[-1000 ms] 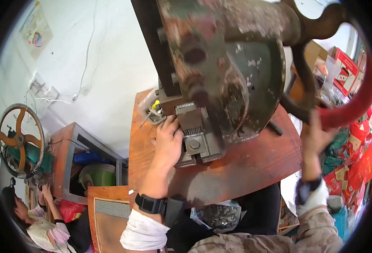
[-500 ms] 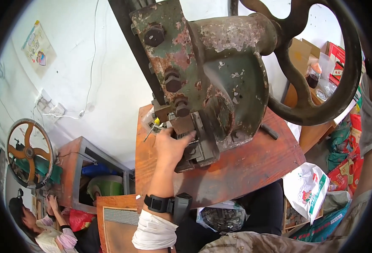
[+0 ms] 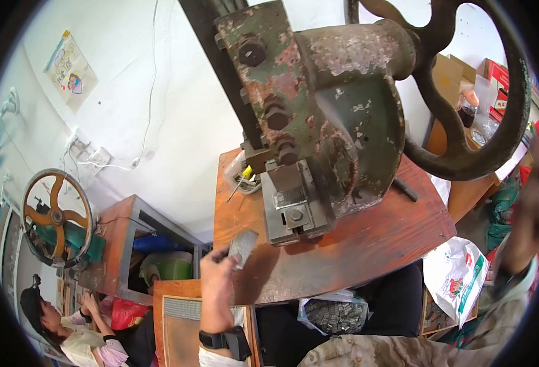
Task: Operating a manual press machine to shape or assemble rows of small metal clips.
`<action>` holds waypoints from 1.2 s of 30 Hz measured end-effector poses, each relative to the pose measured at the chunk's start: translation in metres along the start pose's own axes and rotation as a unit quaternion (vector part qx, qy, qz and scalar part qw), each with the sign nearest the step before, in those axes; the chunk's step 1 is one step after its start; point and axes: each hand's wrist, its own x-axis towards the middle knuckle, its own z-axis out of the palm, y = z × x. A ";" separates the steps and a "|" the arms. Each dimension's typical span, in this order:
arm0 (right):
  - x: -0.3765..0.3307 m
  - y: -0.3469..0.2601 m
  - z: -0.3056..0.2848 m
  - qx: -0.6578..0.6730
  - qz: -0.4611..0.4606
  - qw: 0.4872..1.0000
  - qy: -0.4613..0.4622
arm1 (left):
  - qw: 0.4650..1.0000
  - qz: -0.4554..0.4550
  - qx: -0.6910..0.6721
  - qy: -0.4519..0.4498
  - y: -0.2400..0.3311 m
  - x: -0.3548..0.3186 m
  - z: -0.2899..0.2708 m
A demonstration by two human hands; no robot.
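Note:
My left hand (image 3: 216,275) is closed around one end of a flat grey piece with fine ridges (image 3: 243,246), over the table's left front edge. To its right stands an old hand press (image 3: 349,116) in chipped green paint. The press's steel bed (image 3: 297,211) is exposed, with a bolt at its front and a shiny flat patch under the ram. My right forearm (image 3: 520,226) rises, blurred, along the right rim beside the press's large handwheel (image 3: 514,134). The fingers of that hand are lost in blur and the dark rim.
A wooden tray (image 3: 205,330) holding grey ridged rows lies below my left hand. Beside the press sit a plastic tub with a yellow-handled tool (image 3: 245,174) and a short dark rod (image 3: 406,189). A bag of small metal pieces (image 3: 337,315) is near my lap. Another person (image 3: 77,324) works at left.
My left hand has drawn back from the press bed toward the lower left, with the grey ridged piece in it. The view has shifted a little, and my right arm has come farther into view.

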 end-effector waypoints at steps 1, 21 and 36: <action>-0.079 0.017 -0.013 0.027 -0.010 0.998 -0.061 | 0.999 0.022 0.046 0.013 -0.014 -0.013 -0.020; -0.212 -0.010 0.131 0.183 0.283 0.930 -0.149 | 0.780 0.323 0.529 -0.092 -0.048 -0.065 0.041; -0.209 -0.016 0.130 0.127 0.278 0.943 -0.134 | 0.729 0.320 0.604 -0.018 -0.061 -0.065 0.085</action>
